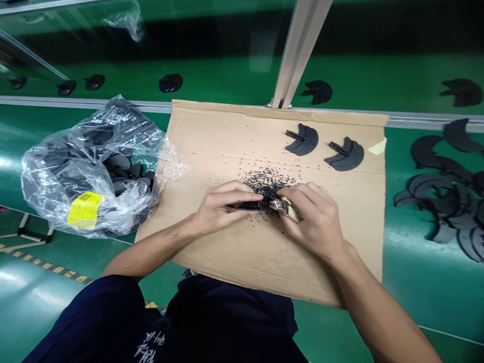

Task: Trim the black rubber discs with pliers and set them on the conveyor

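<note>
Over the middle of a cardboard sheet (242, 257), my left hand (217, 206) is closed around a black plastic part (245, 205), partly hidden by the fingers. My right hand (315, 217) grips a pair of nippers (279, 204) with pale handles, its metal jaws close to the right end of the part. Whether the jaws touch the part I cannot make out. Small black plastic clippings (268, 179) lie heaped and scattered beneath and beyond both hands. Two curved black parts with stems, a left one (305, 140) and a right one (347, 154), rest on the cardboard's far right.
On the left stands a clear plastic bag (56, 171) of black parts, with a yellow label (84, 209). Several curved black pieces (434, 186) pile up on the green table at right. Behind the cardboard, a metal post (298, 50) rises; more black parts (170, 83) lie beyond the rail.
</note>
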Demonstrator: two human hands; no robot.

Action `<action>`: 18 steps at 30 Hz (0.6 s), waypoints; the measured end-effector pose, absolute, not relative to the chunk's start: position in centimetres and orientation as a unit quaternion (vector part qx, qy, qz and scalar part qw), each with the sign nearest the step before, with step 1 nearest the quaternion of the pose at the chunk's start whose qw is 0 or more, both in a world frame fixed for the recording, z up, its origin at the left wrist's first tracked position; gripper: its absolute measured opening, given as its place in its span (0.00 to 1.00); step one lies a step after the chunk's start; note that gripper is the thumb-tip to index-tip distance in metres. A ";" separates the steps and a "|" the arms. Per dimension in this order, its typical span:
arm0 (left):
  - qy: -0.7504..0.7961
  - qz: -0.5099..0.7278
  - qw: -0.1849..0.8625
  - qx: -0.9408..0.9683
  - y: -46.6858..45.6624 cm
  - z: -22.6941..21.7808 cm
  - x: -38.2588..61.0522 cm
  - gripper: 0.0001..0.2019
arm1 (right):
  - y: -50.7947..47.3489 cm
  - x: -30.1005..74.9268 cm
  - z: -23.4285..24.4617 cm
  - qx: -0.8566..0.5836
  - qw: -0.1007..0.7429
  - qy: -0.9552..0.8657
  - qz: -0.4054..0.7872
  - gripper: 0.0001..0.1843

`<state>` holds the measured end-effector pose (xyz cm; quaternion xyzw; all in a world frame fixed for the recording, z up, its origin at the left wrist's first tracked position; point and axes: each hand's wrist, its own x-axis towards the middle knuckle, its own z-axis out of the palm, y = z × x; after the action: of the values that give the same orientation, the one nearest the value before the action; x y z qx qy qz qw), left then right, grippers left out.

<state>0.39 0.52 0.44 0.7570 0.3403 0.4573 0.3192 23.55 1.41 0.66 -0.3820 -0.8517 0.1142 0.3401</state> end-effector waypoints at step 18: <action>0.282 0.457 0.300 0.789 0.6 0.2 -0.1 0.15 | 1.0 23.3 0.7 -0.386 0.253 -0.887 0.012 0.09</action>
<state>-0.08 0.60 0.20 0.7886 0.2817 0.4566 0.3004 23.26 0.98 0.70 -0.3861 -0.8871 0.0122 0.2527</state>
